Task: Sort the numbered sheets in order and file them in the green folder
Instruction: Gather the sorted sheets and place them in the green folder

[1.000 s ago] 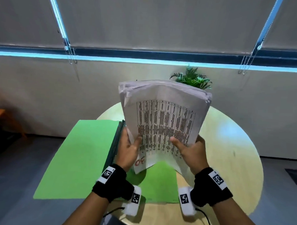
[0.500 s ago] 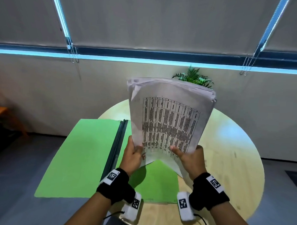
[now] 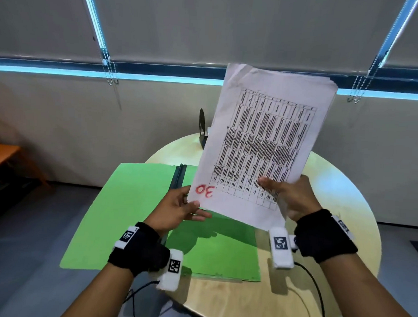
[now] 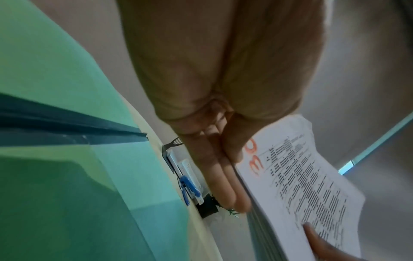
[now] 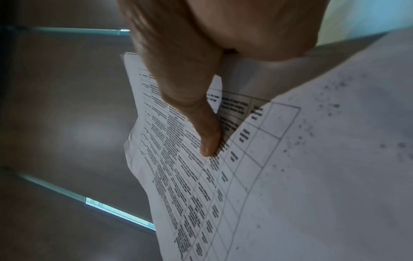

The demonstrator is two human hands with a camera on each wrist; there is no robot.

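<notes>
Stack (image 3: 263, 146) of sheets is being held up in the air over the table (image 3: 340, 188), tilted, long axis running from lower left near the person up and away to the right. Top sheet is showing a printed grid and a red "30" at its near left corner.

Right hand (image 3: 290, 197) is gripping the stack at its near right edge: thumb lying across the printed face, fingers hidden behind the paper. In the right wrist view the thumb (image 5: 201, 123) is pressing flat on the grid and one sheet is lifting away from the rest beside it.

Left hand (image 3: 179, 209) is sitting just below the "30" corner, fingers straight and relaxed, palm up. In the left wrist view the fingers (image 4: 223, 176) are lying alongside the stack's edge, touching or nearly touching; not curling round it.

Folder (image 3: 129, 214) is lying open flat on the table, directly under the left hand and below the stack's near end, spine running away from the person. Right leaf is bare green, partly shadowed.

Judgement: the stack has to come down and leftward, long axis turned parallel to the spine. Left hand is nearer the folder; right hand is carrying the load.
</notes>
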